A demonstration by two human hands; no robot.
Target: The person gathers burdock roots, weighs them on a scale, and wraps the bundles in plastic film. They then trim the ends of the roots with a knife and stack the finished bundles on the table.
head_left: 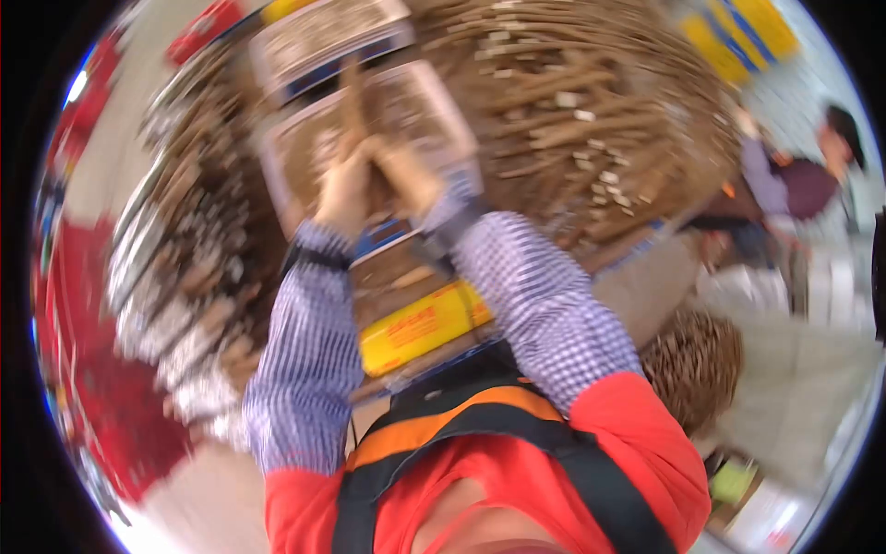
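A heap of wooden sticks (pixel 185 240) lies at the left. The left hand (pixel 343 189) and right hand (pixel 406 180) meet, both curled around an upright stick (pixel 353 97) over a cardboard box (pixel 415 111); blur hides the individual fingers. Another person (pixel 803 180) sits far right.

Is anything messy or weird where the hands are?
Nothing looks broken or spilled, though the picture is blurry. Both hands, left and right, grip a wooden stick over cardboard boxes. A big heap of sticks lies behind.
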